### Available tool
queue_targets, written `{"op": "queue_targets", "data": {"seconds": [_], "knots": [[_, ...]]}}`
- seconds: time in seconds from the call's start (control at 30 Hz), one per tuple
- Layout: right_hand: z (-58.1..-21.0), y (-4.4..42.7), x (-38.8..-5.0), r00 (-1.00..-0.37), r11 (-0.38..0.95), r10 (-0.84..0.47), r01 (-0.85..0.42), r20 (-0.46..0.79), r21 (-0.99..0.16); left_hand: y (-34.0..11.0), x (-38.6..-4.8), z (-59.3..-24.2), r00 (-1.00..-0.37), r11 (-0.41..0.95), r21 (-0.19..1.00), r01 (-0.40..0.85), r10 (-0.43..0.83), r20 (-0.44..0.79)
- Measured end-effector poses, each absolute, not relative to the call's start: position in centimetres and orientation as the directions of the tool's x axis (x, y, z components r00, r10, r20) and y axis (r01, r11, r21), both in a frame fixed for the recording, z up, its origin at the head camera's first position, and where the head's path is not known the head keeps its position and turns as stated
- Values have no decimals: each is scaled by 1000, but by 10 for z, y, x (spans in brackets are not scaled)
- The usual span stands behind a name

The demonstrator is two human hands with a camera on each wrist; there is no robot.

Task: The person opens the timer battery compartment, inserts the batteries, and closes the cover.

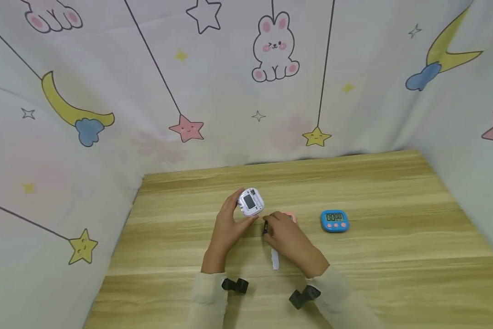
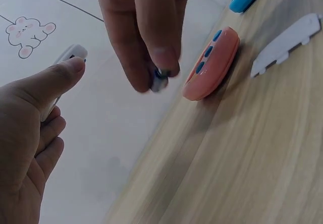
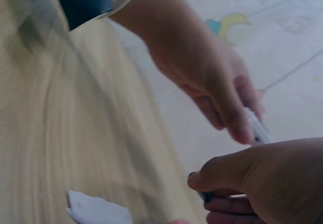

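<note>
My left hand point(image 1: 227, 227) grips a white rounded timer point(image 1: 254, 208) by its edge, above the table. The timer's face towards the head camera has a dark rectangle and an open slot. To its right, my right hand point(image 1: 289, 240) pinches a small dark battery point(image 1: 265, 227) between thumb and fingers, apart from the timer. In the left wrist view the battery's end point(image 2: 159, 84) pokes out below the fingertips. A white strip-like cover point(image 1: 275, 259) lies on the table below the right hand. Partly hidden behind that hand is a pink timer point(image 1: 292, 218).
A blue timer point(image 1: 334, 221) with a digital display lies on the wooden table point(image 1: 394, 237) to the right. A white cloth point(image 1: 230, 91) printed with rabbits, stars and moons surrounds the table's back and sides. Each wrist carries a black camera mount point(image 1: 241, 286).
</note>
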State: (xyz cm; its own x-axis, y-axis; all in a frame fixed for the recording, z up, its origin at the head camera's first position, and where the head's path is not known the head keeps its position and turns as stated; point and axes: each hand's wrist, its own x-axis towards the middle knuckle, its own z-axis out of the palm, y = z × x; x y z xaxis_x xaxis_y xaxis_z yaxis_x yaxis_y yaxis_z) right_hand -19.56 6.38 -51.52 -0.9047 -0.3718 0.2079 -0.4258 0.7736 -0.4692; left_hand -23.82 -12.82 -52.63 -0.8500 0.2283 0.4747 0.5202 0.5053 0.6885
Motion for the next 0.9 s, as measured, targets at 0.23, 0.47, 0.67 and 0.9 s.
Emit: {"op": "queue_targets", "data": {"seconds": [0.23,0.47,0.67,0.9], "knots": [[-502,84,-192,-904,763,-308,-420,295,-492,-128,-240,-528,-853,512,686,516,234,466],[-495,100,-193,-894,737,-311,-441,322,-512,-126,-238,-532,-862,508,697,507,270,430],[-491,103,-193,-842,666,-362,-534,400,-521,-124,-237,-533,-853,514,681,521,317,414],[-492,100,-196,-772,605,-405,-628,490,-489,-123,-237,-532,-811,462,673,577,424,404]]}}
